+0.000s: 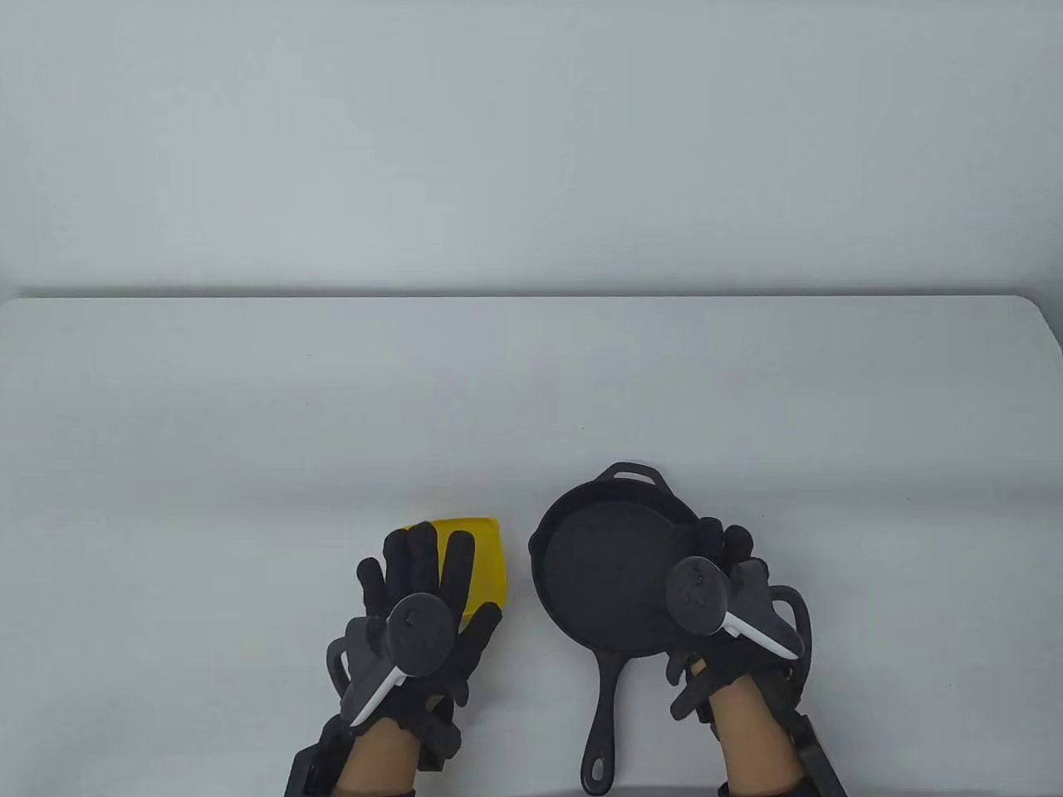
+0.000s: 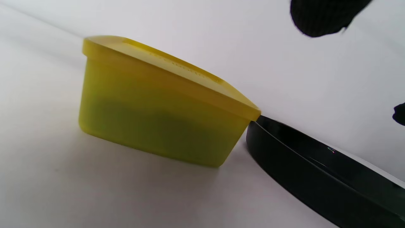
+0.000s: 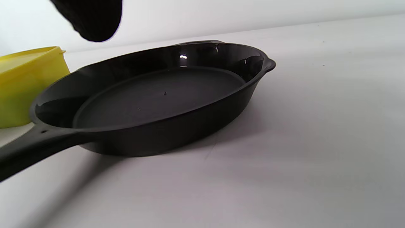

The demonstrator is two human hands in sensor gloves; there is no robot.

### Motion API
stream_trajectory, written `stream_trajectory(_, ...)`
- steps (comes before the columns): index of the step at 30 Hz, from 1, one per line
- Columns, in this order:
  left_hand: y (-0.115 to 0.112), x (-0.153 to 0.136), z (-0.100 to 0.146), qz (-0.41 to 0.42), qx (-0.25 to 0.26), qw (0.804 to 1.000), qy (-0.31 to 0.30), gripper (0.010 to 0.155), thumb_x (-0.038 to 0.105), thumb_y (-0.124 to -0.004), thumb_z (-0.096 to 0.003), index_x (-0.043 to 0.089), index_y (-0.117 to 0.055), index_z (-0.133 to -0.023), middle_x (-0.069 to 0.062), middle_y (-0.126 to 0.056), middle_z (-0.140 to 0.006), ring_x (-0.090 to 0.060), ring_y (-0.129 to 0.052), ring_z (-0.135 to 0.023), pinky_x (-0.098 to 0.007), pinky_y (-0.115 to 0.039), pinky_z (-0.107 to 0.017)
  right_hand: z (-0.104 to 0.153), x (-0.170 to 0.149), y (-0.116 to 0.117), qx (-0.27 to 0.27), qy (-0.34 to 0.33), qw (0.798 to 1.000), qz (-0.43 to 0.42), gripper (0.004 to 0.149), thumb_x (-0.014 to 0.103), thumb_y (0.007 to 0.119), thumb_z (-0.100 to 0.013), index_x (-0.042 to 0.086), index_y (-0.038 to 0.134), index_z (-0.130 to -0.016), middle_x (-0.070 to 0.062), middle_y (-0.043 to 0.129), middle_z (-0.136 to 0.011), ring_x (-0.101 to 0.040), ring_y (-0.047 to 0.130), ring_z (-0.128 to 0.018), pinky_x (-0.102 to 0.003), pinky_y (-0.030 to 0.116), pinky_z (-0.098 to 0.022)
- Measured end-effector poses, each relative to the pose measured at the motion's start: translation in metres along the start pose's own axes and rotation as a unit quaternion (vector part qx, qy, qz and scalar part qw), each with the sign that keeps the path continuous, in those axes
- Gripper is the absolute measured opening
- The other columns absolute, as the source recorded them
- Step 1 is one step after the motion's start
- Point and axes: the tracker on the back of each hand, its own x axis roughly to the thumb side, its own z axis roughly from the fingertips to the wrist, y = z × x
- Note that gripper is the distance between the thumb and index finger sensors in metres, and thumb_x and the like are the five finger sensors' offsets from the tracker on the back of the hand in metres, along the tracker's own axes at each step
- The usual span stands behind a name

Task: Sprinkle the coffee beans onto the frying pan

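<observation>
Fingers on the left hand (image 1: pixel 423 614) are stretched out and spread, hovering over the near side of the yellow container (image 1: pixel 486 564), not gripping anything as far as I can see. Right hand (image 1: pixel 731 614) sits over the pan's right rim with fingers loosely curled; can't tell if they touch it. Frying pan (image 1: pixel 610 564) is just right of the container, handle pointing toward the person. Right wrist view shows the pan (image 3: pixel 158 95) holds no beans, just a couple of tiny specks. Left wrist view shows the container (image 2: pixel 158 107) has its lid on, with something dark faintly showing through the wall, and it stands just beside the pan's edge (image 2: pixel 316 171) on the white table (image 1: pixel 249 415).
</observation>
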Motion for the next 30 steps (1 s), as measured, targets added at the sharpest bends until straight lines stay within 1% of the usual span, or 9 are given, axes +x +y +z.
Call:
stream_trajectory(7,0.001,-0.002,0.000,0.003,-0.005,1.000,0.002,0.082,0.071,-0.066,-0.0405,0.049,-0.024,-0.107,0.007,-0.013,-0.118,-0.025,-0.011,-0.116,-0.052,-0.009,-0.081,-0.001,0.004,0.002,0.005,-0.006,1.000,0.003,0.093,0.055,0.065,-0.058,0.001,0.007,-0.107,-0.030,-0.005,-0.101,-0.057,-0.004,-0.085,-0.069,0.019,-0.059)
stream_trajectory(11,0.002,-0.003,-0.001,-0.009,-0.005,1.000,0.014,0.088,0.071,-0.074,-0.0386,0.048,-0.024,-0.107,0.008,-0.012,-0.118,-0.024,-0.009,-0.116,-0.051,-0.007,-0.081,-0.002,0.005,0.002,0.007,-0.009,1.000,0.001,0.093,0.055,0.065,-0.058,0.002,0.006,-0.107,-0.030,-0.005,-0.101,-0.057,-0.004,-0.086,-0.069,0.019,-0.059)
stream_trajectory(15,0.002,0.004,-0.007,-0.090,-0.027,0.996,0.010,0.091,0.067,-0.079,-0.0385,0.049,-0.021,-0.107,0.006,-0.007,-0.117,-0.026,-0.006,-0.115,-0.050,-0.006,-0.082,-0.003,0.003,0.003,0.012,-0.006,1.000,-0.003,0.094,0.056,0.066,-0.058,0.002,0.007,-0.107,-0.031,-0.005,-0.101,-0.058,-0.004,-0.086,-0.069,0.019,-0.059)
stream_trajectory(18,0.011,0.018,-0.021,-0.166,-0.033,0.986,-0.014,0.103,0.071,-0.083,-0.0281,0.050,-0.018,-0.105,0.005,-0.008,-0.118,-0.028,-0.010,-0.117,-0.054,-0.016,-0.086,-0.006,0.005,0.004,0.016,-0.008,1.000,-0.006,0.094,0.055,0.066,-0.058,0.002,0.006,-0.107,-0.031,-0.006,-0.101,-0.058,-0.004,-0.086,-0.069,0.017,-0.059)
stream_trajectory(21,0.023,0.024,-0.047,-0.258,-0.074,0.963,-0.017,0.117,0.078,-0.083,-0.0115,0.054,-0.008,-0.099,0.004,-0.007,-0.116,-0.031,-0.020,-0.120,-0.059,-0.027,-0.086,-0.005,0.005,0.004,0.018,-0.013,1.000,-0.002,0.094,0.056,0.065,-0.058,0.002,0.006,-0.107,-0.031,-0.006,-0.101,-0.058,-0.005,-0.085,-0.069,0.017,-0.059)
stream_trajectory(22,0.024,0.022,-0.056,-0.253,-0.099,0.962,-0.011,0.120,0.079,-0.084,-0.0084,0.055,-0.003,-0.093,0.002,-0.004,-0.114,-0.033,-0.019,-0.119,-0.060,-0.030,-0.085,-0.004,0.005,0.003,0.014,-0.015,1.000,-0.005,0.094,0.056,0.065,-0.058,0.002,0.006,-0.107,-0.031,-0.006,-0.101,-0.058,-0.005,-0.085,-0.069,0.017,-0.059)
stream_trajectory(24,0.024,0.016,-0.073,-0.226,-0.166,0.960,-0.008,0.124,0.078,-0.087,-0.0056,0.055,0.003,-0.088,-0.002,0.002,-0.110,-0.039,-0.013,-0.115,-0.063,-0.029,-0.083,-0.003,0.004,0.002,0.008,-0.018,1.000,-0.011,0.094,0.055,0.065,-0.058,0.002,0.006,-0.107,-0.031,-0.005,-0.101,-0.058,-0.004,-0.085,-0.069,0.017,-0.059)
stream_trajectory(27,0.014,0.003,-0.094,-0.191,-0.250,0.949,-0.002,0.129,0.078,-0.089,-0.0014,0.053,0.003,-0.088,-0.008,0.001,-0.110,-0.045,-0.006,-0.109,-0.070,-0.028,-0.078,-0.002,0.005,0.002,0.005,-0.021,1.000,-0.008,0.093,0.055,0.065,-0.058,0.002,0.006,-0.107,-0.031,-0.005,-0.101,-0.058,-0.004,-0.085,-0.070,0.017,-0.059)
stream_trajectory(30,0.002,-0.006,-0.101,-0.224,-0.280,0.933,0.005,0.129,0.081,-0.089,-0.0006,0.054,0.001,-0.089,-0.009,-0.008,-0.115,-0.045,-0.008,-0.111,-0.074,-0.030,-0.076,-0.004,0.006,0.005,0.019,-0.025,0.999,-0.013,0.093,0.055,0.064,-0.059,0.002,0.005,-0.107,-0.031,-0.006,-0.101,-0.058,-0.006,-0.085,-0.070,0.016,-0.058)
